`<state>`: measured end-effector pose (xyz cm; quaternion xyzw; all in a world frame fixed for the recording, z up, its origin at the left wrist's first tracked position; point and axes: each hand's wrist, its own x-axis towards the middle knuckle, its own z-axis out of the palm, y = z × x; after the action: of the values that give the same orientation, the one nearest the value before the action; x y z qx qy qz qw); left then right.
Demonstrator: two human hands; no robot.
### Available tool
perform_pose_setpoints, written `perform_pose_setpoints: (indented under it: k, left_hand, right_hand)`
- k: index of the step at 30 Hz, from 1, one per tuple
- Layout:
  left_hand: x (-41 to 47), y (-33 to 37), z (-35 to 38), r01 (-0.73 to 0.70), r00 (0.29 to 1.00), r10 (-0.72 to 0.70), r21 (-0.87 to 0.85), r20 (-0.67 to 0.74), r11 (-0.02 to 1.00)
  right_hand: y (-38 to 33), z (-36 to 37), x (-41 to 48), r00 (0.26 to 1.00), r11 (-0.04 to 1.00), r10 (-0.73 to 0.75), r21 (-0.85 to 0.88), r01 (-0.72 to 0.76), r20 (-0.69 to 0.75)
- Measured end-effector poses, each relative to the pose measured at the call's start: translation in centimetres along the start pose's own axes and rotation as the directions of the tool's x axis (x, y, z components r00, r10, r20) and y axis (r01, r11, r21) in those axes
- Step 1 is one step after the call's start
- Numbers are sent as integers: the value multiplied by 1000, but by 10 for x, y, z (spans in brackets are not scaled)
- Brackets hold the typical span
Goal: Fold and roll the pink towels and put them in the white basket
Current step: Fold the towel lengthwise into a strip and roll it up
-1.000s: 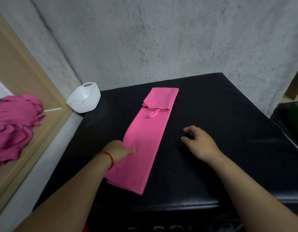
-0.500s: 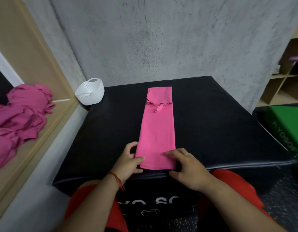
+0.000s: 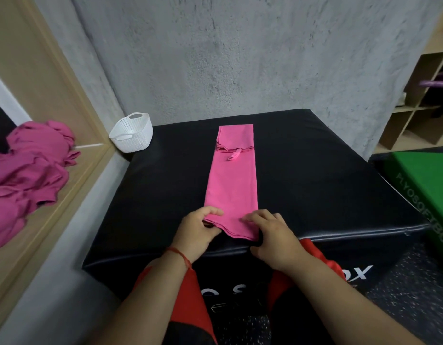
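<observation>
The white basket (image 3: 132,133) is set at the black pad's (image 3: 315,183) far left corner; the folded pink towel (image 3: 231,185) is laid lengthwise mid-pad, its near corners pinched by the left hand (image 3: 198,229) and right hand (image 3: 274,236); bare pad is left either side.

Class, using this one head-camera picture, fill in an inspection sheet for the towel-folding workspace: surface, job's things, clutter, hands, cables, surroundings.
Surface: black box, padded, with one towel lying flat on it.
Job's things: towel folded into a long strip, loop at the far end; white basket by the box's far left corner; pile of pink towels on the left ledge.
Clutter: nothing seen.
Hands: left hand pinches the strip's near left corner; right hand holds the near right corner.
Cables: nothing seen.
Surroundings: concrete wall behind; shelves and green box at right.
</observation>
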<state>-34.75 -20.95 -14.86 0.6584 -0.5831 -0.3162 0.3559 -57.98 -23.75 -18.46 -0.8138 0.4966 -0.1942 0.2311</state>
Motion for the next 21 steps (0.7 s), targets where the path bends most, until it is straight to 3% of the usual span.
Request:
perform_pose_setpoints:
  k: [4,8,11,14,21]
  left_hand:
    - [-2,5,11,1,998,-2,-14,-68,1000]
    - [-2,-3,16,-55,995,65,125,-76,991]
    - [3,-13,16,-167,959,259,508,-115,845]
    - [9,-20,7,-263,929,370,687,-9,677]
    - [9,-26,13,-277,943,331,615,28,738]
  right_hand:
    - [-1,4,2,988,967,-109,-244,79,-111]
    - [2,8,-2,972,950,-172,-288,120,-160]
    - [-4,18,1,969,932,-217,-320,169,-119]
    - [-7,25,8,977,940,-181,-313,138,-114]
    - [1,17,7,983,966,-165,-214,146,-74]
